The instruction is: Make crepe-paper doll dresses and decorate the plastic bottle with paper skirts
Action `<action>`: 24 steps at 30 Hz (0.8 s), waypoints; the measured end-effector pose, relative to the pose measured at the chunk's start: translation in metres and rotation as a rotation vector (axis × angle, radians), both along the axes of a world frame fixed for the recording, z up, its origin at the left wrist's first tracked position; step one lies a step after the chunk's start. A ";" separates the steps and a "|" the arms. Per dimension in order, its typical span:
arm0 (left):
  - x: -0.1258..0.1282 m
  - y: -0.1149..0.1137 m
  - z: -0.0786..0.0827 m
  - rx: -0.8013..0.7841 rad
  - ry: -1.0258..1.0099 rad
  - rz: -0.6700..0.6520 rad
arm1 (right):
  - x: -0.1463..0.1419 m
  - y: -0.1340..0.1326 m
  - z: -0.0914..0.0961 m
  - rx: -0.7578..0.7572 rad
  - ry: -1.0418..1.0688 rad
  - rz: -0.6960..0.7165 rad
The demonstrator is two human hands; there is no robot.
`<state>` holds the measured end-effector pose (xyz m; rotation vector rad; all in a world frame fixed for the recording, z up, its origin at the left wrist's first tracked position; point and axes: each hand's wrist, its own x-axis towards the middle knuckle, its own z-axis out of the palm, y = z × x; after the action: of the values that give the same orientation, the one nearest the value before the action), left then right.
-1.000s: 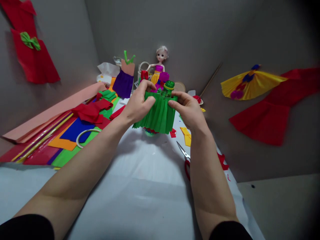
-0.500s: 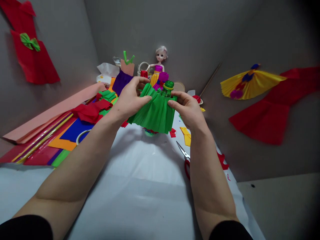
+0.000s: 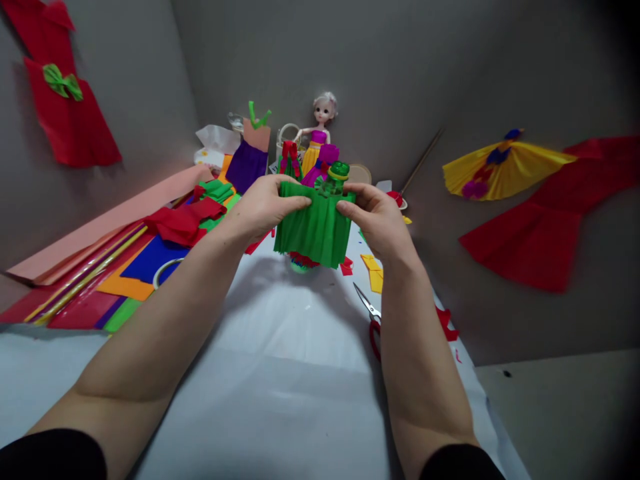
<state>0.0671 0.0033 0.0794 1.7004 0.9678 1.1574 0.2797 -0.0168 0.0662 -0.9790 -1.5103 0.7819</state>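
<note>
Green pleated crepe paper (image 3: pixel 314 230) hangs between my two hands like a small skirt. My left hand (image 3: pixel 273 205) pinches its upper left edge, thumb in front. At the upper right edge my right hand (image 3: pixel 373 212) pinches it between thumb and fingers. Just behind the paper stands a green bottle (image 3: pixel 337 175) with a yellow band at its neck. The paper hides most of the bottle. Red and green trim and the bottle's base show below the paper's hem.
Scissors (image 3: pixel 369 310) with red handles lie beside my right forearm. Coloured paper sheets (image 3: pixel 150 260) and a roll of white tape (image 3: pixel 163 272) are at the left. A doll (image 3: pixel 320 130) and paper dresses stand at the back. Yellow scraps (image 3: pixel 373 272) lie at the right.
My left hand has moved down and slightly right, drawing the green paper's left side in toward the bottle. The right hand stays nearly still, keeping its pinch.
</note>
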 end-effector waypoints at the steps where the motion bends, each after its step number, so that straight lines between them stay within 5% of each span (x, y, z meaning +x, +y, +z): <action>1: -0.001 -0.002 0.002 0.027 0.018 -0.003 | 0.000 0.000 0.000 0.000 0.000 0.005; 12: 0.004 -0.009 0.011 0.403 0.295 0.187 | -0.002 -0.001 0.001 0.000 0.014 0.005; 24: 0.004 -0.008 0.007 0.474 0.355 0.220 | -0.009 -0.006 0.004 0.011 -0.037 -0.038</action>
<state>0.0710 -0.0049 0.0866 2.2796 1.1835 1.3298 0.2709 -0.0230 0.0705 -1.0157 -1.5226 0.7311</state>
